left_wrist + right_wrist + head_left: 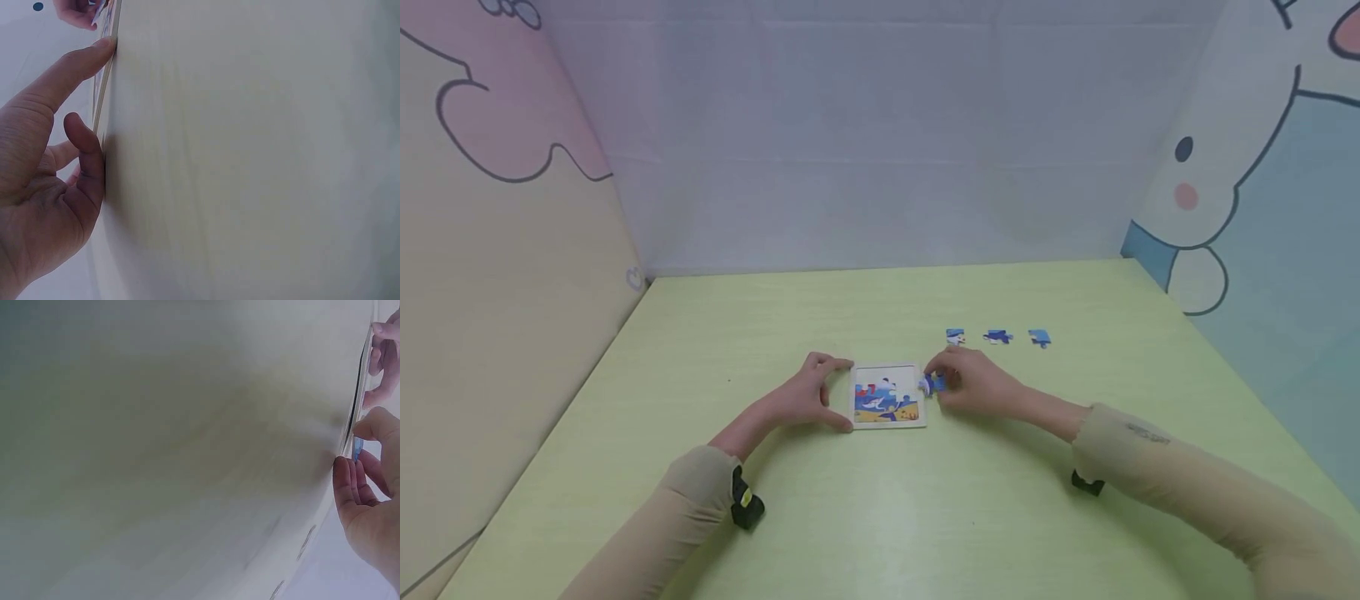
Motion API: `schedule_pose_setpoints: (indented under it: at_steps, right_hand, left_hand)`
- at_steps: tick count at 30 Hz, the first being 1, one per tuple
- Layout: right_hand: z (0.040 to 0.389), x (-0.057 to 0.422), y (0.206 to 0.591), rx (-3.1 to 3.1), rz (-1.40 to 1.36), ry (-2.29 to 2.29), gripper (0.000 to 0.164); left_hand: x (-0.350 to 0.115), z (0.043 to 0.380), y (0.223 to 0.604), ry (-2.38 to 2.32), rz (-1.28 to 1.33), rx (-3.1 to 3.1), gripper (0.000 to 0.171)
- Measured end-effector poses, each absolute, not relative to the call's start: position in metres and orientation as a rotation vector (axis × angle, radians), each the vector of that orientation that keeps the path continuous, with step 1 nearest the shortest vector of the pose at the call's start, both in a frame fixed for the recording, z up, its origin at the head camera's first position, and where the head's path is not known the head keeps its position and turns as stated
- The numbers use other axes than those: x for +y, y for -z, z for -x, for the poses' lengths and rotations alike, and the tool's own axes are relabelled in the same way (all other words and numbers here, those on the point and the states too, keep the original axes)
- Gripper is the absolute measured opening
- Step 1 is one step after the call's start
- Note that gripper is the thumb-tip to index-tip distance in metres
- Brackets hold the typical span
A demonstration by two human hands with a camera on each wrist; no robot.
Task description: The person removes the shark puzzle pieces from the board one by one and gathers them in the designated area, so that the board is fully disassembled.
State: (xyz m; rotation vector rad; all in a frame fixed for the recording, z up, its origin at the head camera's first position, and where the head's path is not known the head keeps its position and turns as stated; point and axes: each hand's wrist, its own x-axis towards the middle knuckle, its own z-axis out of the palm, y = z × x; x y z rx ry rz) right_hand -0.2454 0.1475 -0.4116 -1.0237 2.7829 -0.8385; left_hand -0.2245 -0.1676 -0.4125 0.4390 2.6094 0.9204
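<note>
A small square puzzle tray (887,426) with a pale rim lies on the table, its lower part filled with a colourful sea picture and its upper part showing bare white. My left hand (805,392) touches the tray's left side, forefinger at the far corner and thumb at the near one. In the left wrist view the thumb (69,72) lies straight against the tray's edge. Between thumb and fingers my right hand (976,383) pinches a blue jigsaw piece (929,384) right at the tray's right rim. Its blue side (358,449) shows in the right wrist view.
Three loose jigsaw pieces lie in a row behind the right hand: a left one (955,336), a middle one (997,337) and a right one (1039,337). Printed partitions flank the pale green table (865,517), and a plain light sheet (880,142) hangs behind it.
</note>
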Motion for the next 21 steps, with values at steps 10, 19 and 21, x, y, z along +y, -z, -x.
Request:
schedule_pose_setpoints:
  at_steps: [10,19,21]
  right_hand:
    - [0.247,0.188,0.414,2.755,0.988,0.887,0.036]
    - [0.257,0.222,0.416,2.713,0.974,0.838,0.036]
    - [0.259,0.231,0.417,2.701,0.969,0.836,0.036]
  left_hand:
    - [-0.168,0.225,0.412,-0.916,-0.45,2.61,0.099]
    - [-0.167,0.224,0.411,-0.912,-0.443,2.61,0.099]
    - [-0.167,0.224,0.411,-0.915,-0.441,2.608,0.099]
